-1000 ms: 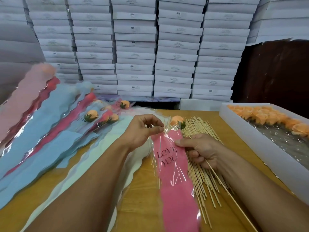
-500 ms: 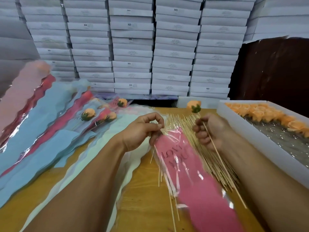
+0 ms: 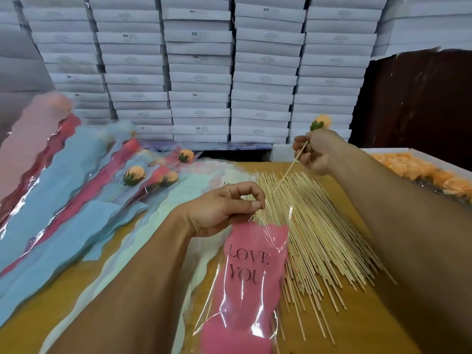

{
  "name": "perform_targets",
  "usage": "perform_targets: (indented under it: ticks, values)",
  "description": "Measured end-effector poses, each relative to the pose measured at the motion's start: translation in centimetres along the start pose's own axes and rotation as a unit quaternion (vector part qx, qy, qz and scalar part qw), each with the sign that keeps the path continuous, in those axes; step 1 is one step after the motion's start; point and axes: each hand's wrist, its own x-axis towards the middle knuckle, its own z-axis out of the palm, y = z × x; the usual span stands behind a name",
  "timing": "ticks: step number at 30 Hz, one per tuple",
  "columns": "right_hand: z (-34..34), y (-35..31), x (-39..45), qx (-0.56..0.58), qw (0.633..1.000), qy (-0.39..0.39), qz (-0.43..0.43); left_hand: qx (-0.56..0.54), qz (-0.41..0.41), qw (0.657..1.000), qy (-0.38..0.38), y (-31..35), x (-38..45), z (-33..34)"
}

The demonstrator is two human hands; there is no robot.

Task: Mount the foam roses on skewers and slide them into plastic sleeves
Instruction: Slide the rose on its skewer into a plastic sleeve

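My left hand point(image 3: 224, 208) pinches the clear top edge of a pink "LOVE YOU" plastic sleeve point(image 3: 249, 272) that lies over the table in front of me. My right hand point(image 3: 315, 149) is raised at the back right and grips a skewer point(image 3: 291, 169) just below an orange foam rose point(image 3: 322, 121) mounted on its top. The skewer's free tip points down-left toward the sleeve's mouth, well apart from it. A heap of bare wooden skewers point(image 3: 319, 241) lies on the table under and right of the sleeve.
A white tray point(image 3: 281, 152) with several loose orange roses point(image 3: 424, 172) stands at the right. Stacks of blue, red and pale sleeves point(image 3: 63, 200) fan out on the left, with finished roses in sleeves point(image 3: 135, 175) on them. White boxes point(image 3: 199, 72) are stacked behind the wooden table point(image 3: 357, 335).
My right hand has lifted the skewered rose up and to the right, away from the sleeve. My left hand has kept its pinch on the sleeve's top, and the sleeve has swung back toward me.
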Motion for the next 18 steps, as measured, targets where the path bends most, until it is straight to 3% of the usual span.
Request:
perform_targets:
  ticks: [10,18]
  values:
    - [0.7,1.5,1.4,-0.08,0.995,0.041,-0.034,0.01,-0.012,1.0,0.022,0.0,0.1,0.3]
    - [1.5,4.2,-0.5,-0.131,0.989,-0.025,-0.065,0.035,-0.013,0.998,0.058,-0.1,0.5,0.5]
